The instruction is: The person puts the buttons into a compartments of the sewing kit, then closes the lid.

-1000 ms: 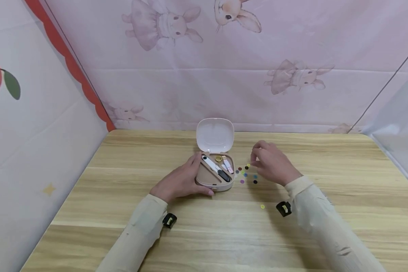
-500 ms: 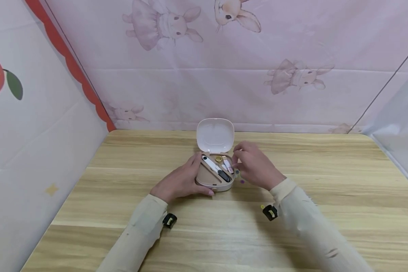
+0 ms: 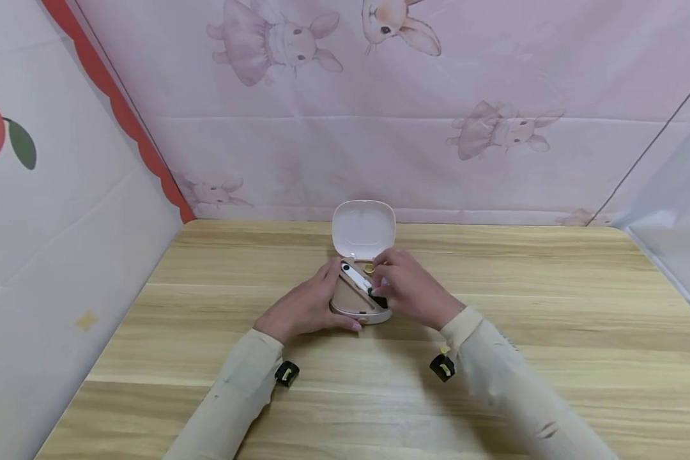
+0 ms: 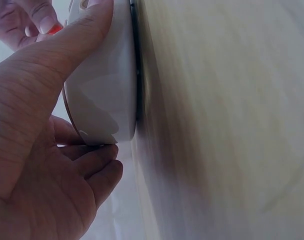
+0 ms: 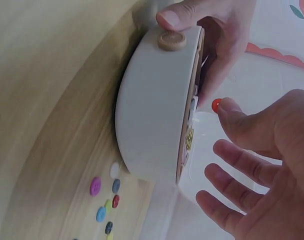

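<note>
A white sewing box [image 5: 152, 100] stands on the table with its lid [image 3: 363, 227] raised at the back. My left hand [image 3: 305, 303] grips the box from its left side, thumb along the front near the round brown catch [image 5: 172, 41]. Over the open box, my right hand [image 3: 416, 291] pinches a small red button [image 5: 216, 105] between thumb and index finger; the other fingers are loosely bent. Inside the box lie a slim white-and-black tool [image 3: 354, 276] and a gold ring-shaped piece [image 3: 369, 268]. The right hand hides the box's right compartment in the head view.
Several loose buttons, among them a purple button [image 5: 95, 186] and a light blue button [image 5: 101, 214], lie on the table to the right of the box. A yellow button [image 3: 444, 350] lies apart, near the right wrist camera [image 3: 442, 368]. Behind the table hangs a pink rabbit-print cloth [image 3: 322, 160].
My right hand has moved left from the loose buttons to over the open box, carrying the red button. My left hand has stayed on the box.
</note>
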Tool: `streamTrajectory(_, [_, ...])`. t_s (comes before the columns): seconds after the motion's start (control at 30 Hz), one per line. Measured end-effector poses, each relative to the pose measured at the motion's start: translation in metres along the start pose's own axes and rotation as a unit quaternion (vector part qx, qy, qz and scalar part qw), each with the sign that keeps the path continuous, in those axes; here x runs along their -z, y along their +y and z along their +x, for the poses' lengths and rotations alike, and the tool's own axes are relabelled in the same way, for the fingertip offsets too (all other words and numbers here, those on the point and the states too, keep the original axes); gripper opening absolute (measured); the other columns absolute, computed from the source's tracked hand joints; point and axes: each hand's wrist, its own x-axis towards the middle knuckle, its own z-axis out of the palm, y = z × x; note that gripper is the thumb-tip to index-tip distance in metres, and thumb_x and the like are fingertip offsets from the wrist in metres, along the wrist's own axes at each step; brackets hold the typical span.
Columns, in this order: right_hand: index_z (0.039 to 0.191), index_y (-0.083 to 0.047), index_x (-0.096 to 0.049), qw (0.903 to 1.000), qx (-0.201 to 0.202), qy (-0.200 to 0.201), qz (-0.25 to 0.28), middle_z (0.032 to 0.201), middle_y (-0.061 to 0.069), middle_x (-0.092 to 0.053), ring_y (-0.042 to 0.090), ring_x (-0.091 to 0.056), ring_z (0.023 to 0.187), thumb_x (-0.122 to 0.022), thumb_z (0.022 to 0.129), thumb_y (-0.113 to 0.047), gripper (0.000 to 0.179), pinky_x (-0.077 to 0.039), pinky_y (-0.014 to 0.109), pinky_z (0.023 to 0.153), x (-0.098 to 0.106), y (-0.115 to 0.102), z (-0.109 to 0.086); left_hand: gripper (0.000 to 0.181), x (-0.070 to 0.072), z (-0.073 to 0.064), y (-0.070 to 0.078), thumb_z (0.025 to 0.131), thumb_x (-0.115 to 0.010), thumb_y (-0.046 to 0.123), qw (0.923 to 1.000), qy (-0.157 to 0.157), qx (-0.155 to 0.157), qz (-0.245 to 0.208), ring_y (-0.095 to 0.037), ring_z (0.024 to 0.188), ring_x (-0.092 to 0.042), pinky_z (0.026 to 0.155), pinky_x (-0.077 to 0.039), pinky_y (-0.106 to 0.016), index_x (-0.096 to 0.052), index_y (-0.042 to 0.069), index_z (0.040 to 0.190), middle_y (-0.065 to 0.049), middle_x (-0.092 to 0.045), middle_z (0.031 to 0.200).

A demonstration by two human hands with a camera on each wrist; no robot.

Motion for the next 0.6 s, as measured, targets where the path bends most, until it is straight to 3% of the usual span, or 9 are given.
streamTrajectory(0.27, [0.077, -0.012, -0.07, 0.9995, 0.026, -0.019, 0.002, 0.112, 0.009, -0.062, 0.028, -0.054, 0.101, -0.079, 0.084, -0.001, 0.016, -0.046, 0.043, 0.091, -0.0059, -0.004, 0.0005, 0.116, -0.0004, 0.0002, -0.0007, 0.074, -0.086, 0.056, 0.9999, 0.005, -0.013, -0.001, -0.017, 0.118, -0.051, 0.099, -0.047, -0.035, -0.016, 0.018, 0.159, -0.001, -0.038, 0.146])
streamTrajectory(0.6, [0.079, -0.015, -0.07, 0.999, 0.023, -0.039, -0.003, 0.114, 0.007, -0.061, 0.025, -0.052, 0.1, -0.078, 0.086, -0.003, 0.016, -0.045, 0.041, 0.09, -0.0099, -0.0039, -0.001, 0.118, -0.0002, 0.0002, 0.0, 0.075, -0.084, 0.058, 0.9999, -0.001, -0.01, 0.004, -0.018, 0.122, -0.05, 0.102, -0.046, -0.037, -0.014, 0.018, 0.16, -0.003, -0.037, 0.148])
